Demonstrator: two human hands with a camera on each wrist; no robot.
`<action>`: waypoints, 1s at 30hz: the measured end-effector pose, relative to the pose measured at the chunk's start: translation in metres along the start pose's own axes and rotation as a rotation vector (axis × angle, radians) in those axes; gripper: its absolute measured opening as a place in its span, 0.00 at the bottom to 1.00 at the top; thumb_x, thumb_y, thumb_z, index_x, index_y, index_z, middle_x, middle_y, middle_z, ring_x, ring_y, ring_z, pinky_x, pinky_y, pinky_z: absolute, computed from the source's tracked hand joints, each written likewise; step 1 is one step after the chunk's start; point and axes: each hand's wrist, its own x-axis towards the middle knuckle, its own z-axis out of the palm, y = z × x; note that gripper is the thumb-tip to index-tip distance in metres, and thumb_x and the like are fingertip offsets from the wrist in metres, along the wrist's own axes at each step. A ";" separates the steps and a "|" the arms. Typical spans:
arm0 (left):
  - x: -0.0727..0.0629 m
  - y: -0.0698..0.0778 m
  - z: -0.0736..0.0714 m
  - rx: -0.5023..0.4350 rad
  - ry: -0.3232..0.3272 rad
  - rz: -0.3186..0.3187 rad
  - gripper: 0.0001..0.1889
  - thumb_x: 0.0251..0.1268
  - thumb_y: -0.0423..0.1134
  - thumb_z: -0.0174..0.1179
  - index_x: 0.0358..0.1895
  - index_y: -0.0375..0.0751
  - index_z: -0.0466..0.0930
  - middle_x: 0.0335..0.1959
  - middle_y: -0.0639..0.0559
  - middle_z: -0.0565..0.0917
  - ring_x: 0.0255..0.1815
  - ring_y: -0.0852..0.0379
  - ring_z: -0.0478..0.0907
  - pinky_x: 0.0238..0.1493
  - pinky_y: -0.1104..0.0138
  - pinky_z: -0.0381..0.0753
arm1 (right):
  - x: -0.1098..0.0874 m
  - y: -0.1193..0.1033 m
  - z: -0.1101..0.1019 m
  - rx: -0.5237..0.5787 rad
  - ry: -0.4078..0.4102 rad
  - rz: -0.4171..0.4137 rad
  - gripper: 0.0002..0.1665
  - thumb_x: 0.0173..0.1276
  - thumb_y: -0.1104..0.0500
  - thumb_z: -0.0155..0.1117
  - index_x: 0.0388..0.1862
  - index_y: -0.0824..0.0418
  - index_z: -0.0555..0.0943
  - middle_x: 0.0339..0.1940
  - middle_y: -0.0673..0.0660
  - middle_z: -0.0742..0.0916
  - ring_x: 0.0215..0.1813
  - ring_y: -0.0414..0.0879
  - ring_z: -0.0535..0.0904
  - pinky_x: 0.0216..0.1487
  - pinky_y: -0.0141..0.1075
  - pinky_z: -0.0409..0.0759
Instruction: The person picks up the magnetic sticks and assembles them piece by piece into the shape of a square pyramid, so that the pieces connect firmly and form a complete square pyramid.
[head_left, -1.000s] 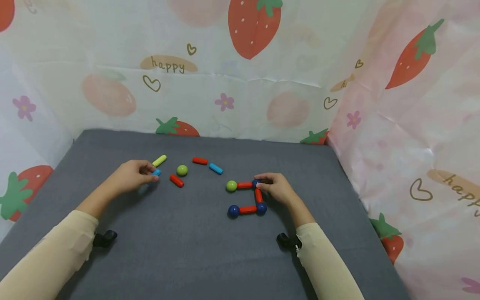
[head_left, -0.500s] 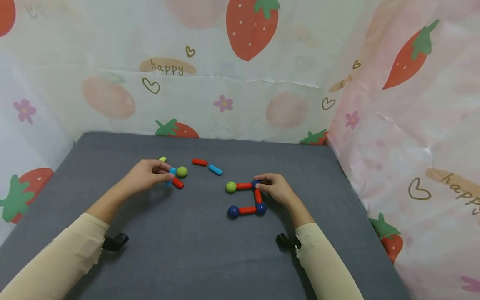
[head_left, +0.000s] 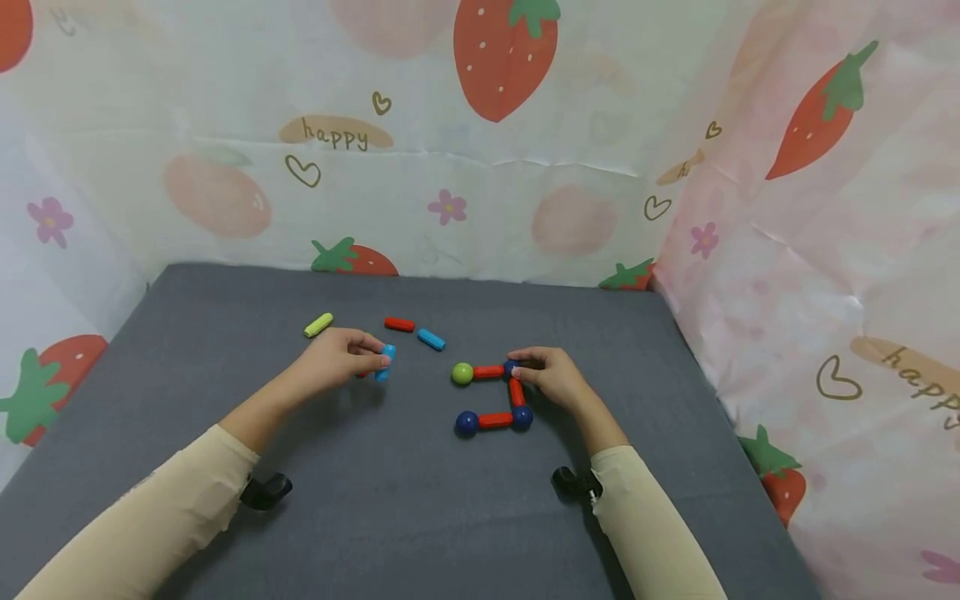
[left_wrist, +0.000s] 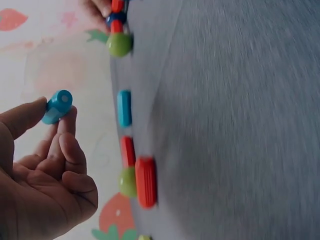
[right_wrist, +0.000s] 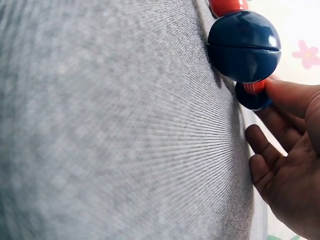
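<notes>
My left hand (head_left: 337, 360) pinches a light blue magnetic rod (head_left: 386, 363) between thumb and fingertips; in the left wrist view the blue rod (left_wrist: 60, 105) is held up off the cloth. Right of it lies a joined shape of balls and red rods, open to the left. A green ball (head_left: 462, 374) ends its far arm and a dark blue ball (head_left: 467, 423) its near arm. Another dark blue ball (head_left: 522, 417) forms the near corner. My right hand (head_left: 555, 379) pinches the dark blue ball (head_left: 512, 368) at the far corner, partly hidden by its fingers.
On the grey cloth (head_left: 420, 517) lie a yellow-green rod (head_left: 318, 325), a red rod (head_left: 399, 324) and a second blue rod (head_left: 431, 339). A loose green ball (left_wrist: 128, 181) and another red rod (left_wrist: 146, 182) are mostly behind my left hand in the head view. A printed curtain (head_left: 465, 167) stands behind.
My left hand has carried the blue rod rightward, passing over the loose green ball and red rod, and the rod now stands nearly upright. My right hand and the joined shape have stayed put.
</notes>
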 end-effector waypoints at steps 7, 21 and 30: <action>0.011 0.002 0.021 -0.061 -0.046 -0.028 0.25 0.70 0.51 0.67 0.61 0.37 0.81 0.51 0.46 0.88 0.56 0.47 0.82 0.62 0.48 0.78 | 0.000 0.001 0.001 -0.001 -0.002 0.001 0.20 0.72 0.54 0.70 0.62 0.52 0.85 0.56 0.54 0.87 0.47 0.48 0.77 0.45 0.37 0.76; 0.030 0.013 0.065 -0.065 -0.044 -0.079 0.17 0.68 0.48 0.69 0.53 0.42 0.88 0.47 0.49 0.85 0.44 0.52 0.79 0.47 0.58 0.79 | -0.001 0.000 0.002 -0.008 0.006 -0.012 0.20 0.72 0.54 0.70 0.61 0.51 0.86 0.57 0.54 0.87 0.47 0.48 0.79 0.44 0.38 0.78; 0.038 0.018 0.081 -0.046 -0.046 -0.118 0.14 0.65 0.49 0.71 0.45 0.45 0.91 0.41 0.51 0.85 0.35 0.55 0.78 0.32 0.65 0.73 | -0.001 0.000 0.002 -0.012 0.027 -0.005 0.18 0.72 0.54 0.70 0.60 0.49 0.86 0.57 0.53 0.87 0.50 0.49 0.78 0.47 0.39 0.76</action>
